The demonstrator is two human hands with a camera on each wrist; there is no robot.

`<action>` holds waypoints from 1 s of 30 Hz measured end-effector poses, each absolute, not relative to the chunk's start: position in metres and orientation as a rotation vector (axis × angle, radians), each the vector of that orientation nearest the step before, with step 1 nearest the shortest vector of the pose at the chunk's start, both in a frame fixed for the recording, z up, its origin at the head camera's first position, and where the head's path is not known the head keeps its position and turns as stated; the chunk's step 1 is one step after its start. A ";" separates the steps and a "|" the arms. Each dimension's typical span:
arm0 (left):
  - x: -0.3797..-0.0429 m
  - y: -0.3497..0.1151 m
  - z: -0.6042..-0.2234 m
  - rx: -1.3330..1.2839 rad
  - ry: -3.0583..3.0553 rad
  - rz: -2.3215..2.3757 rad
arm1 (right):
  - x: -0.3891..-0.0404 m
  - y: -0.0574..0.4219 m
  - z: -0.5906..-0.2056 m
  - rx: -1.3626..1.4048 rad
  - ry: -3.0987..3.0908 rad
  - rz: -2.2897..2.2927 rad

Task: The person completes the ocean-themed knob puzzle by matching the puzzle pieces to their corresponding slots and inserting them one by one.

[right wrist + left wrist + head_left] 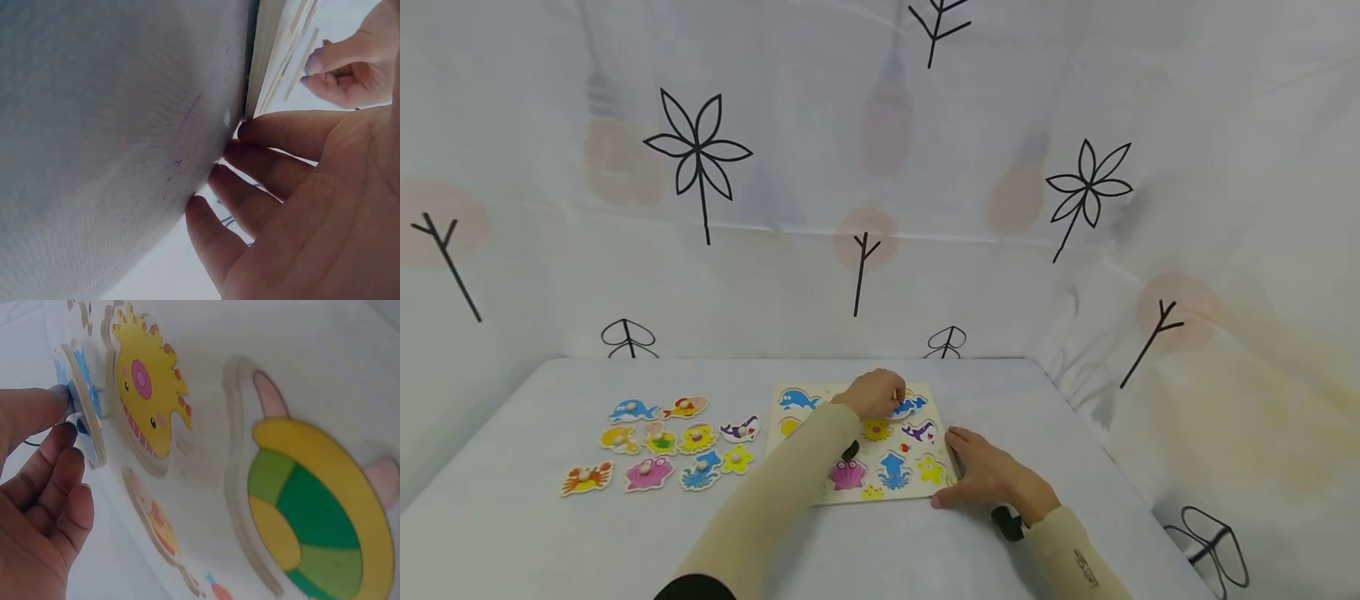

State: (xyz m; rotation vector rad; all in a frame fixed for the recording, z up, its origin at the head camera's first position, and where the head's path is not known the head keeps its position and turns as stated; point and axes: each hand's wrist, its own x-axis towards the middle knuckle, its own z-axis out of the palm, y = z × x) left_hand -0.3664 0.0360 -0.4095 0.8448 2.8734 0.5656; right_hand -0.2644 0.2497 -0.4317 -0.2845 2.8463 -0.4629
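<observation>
A flat wooden puzzle board [872, 454] with sea-animal pictures in shallow recesses lies on the table. My left hand [872, 394] is over its far right part and pinches a blue-and-white puzzle piece [89, 406] between thumb and fingertips. That piece is tilted and right at the board's surface; whether it sits in a recess I cannot tell. My right hand [988, 471] rests at the board's near right corner. Its fairly straight fingers [281, 134] touch the tabletop beside the board's edge [262, 69], the thumb near the corner.
Several loose knobbed pieces lie left of the board, among them a crab [587, 478], a pink shell [643, 477], a blue squid-like piece [700, 475] and a yellow star [737, 460]. A white printed cloth [775, 283] hangs behind the white table [512, 433].
</observation>
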 end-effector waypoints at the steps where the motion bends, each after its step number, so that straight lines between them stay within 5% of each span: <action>1: -0.367 0.037 -0.410 0.831 2.879 0.560 | -0.265 0.249 -0.431 -0.291 2.845 -0.467; 30: -0.370 0.033 -0.418 0.695 2.894 0.502 | -0.266 0.249 -0.432 -0.293 2.844 -0.472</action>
